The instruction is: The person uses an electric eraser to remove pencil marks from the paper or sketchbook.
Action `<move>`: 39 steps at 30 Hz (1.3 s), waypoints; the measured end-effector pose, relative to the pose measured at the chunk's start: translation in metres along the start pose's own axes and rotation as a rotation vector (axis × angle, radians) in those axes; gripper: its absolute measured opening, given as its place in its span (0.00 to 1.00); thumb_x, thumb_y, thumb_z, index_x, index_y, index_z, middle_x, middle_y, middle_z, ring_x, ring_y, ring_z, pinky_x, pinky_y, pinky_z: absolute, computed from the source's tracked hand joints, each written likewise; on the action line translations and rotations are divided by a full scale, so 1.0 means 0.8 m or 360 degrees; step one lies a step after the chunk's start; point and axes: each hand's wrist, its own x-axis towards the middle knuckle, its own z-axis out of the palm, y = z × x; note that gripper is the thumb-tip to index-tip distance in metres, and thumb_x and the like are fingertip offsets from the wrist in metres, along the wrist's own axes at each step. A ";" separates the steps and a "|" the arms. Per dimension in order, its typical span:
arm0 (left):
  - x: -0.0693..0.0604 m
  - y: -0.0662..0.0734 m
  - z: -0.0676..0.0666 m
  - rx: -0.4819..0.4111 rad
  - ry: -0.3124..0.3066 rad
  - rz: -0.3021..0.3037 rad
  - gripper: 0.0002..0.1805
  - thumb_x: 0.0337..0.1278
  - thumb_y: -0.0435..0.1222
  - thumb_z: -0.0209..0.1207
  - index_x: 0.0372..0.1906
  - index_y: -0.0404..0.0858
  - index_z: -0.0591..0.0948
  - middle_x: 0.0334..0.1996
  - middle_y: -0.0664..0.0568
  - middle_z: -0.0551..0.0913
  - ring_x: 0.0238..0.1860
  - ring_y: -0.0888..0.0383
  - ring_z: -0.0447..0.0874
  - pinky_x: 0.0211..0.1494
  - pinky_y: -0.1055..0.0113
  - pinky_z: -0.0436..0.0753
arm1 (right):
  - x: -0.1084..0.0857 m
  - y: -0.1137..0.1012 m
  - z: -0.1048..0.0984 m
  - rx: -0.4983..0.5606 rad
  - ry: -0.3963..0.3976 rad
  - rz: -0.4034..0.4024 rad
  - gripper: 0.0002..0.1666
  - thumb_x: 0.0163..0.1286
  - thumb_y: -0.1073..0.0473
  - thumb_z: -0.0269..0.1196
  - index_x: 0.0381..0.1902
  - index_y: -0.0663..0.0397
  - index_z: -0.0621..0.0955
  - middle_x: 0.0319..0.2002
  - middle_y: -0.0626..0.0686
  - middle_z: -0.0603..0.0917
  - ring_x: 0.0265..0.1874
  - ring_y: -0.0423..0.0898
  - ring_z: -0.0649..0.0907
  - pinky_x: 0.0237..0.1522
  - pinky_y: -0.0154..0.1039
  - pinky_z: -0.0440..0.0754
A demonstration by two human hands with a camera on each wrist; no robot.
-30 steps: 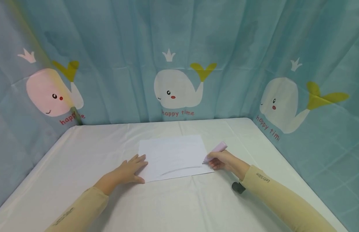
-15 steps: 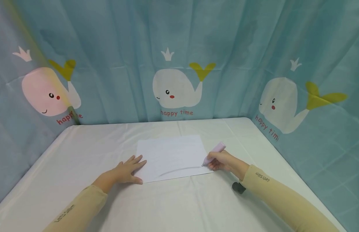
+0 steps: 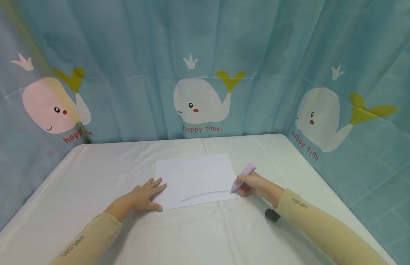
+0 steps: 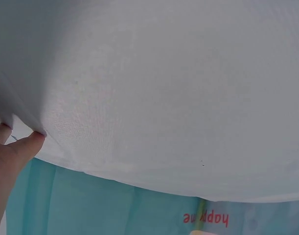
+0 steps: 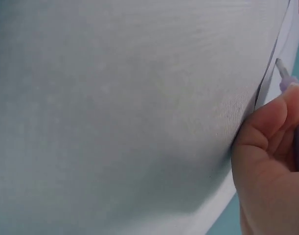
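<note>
Right hand (image 3: 249, 183) first: its fingers and thumb are curled round a pale purple marker (image 3: 248, 171), pinching it low, near the tip. The marker leans, its thick end up and away towards the table's right edge, its tip down at the paper (image 3: 196, 173), just inside the near right corner of the sheet; whether the tip touches cannot be told. A faint grey curved streak (image 3: 205, 193) runs along the paper's near edge and ends just beside that tip. At the sheet's left edge the left hand (image 3: 143, 195) lies palm down with fingers spread and nothing in its grasp, fingertips over that edge and thumb by the near left corner. The paper lies on the white-covered table (image 3: 191, 235), nearer the far edge than the camera's side. Near the right forearm, partly hidden by the sleeve (image 3: 320, 224), sits a small black object (image 3: 272, 215). Beyond the table's far edge and along its sides hangs a blue-green curtain (image 3: 145, 106) printed with whales and "happy time".
</note>
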 end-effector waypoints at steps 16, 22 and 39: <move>-0.004 0.000 -0.001 -0.0035 -0.0003 -0.0006 0.50 0.46 0.56 0.69 0.72 0.35 0.64 0.73 0.33 0.52 0.72 0.29 0.43 0.60 0.22 0.44 | 0.002 0.000 0.004 0.0048 -0.0001 0.0017 0.12 0.59 0.62 0.60 0.37 0.67 0.78 0.20 0.52 0.80 0.17 0.41 0.78 0.24 0.30 0.76; -0.003 -0.001 0.002 -0.0039 -0.0013 -0.0008 0.51 0.46 0.56 0.68 0.72 0.35 0.63 0.74 0.33 0.52 0.72 0.29 0.42 0.60 0.23 0.44 | 0.004 0.002 0.003 0.0073 0.0008 0.0020 0.13 0.58 0.63 0.57 0.38 0.69 0.77 0.20 0.53 0.80 0.18 0.42 0.79 0.24 0.31 0.76; -0.003 0.003 -0.002 -0.0036 -0.0014 -0.0017 0.50 0.46 0.56 0.69 0.72 0.35 0.64 0.74 0.33 0.52 0.72 0.29 0.42 0.61 0.23 0.44 | 0.002 -0.005 0.009 0.0039 0.0090 0.0014 0.11 0.55 0.66 0.59 0.35 0.69 0.78 0.18 0.54 0.78 0.15 0.41 0.75 0.21 0.30 0.72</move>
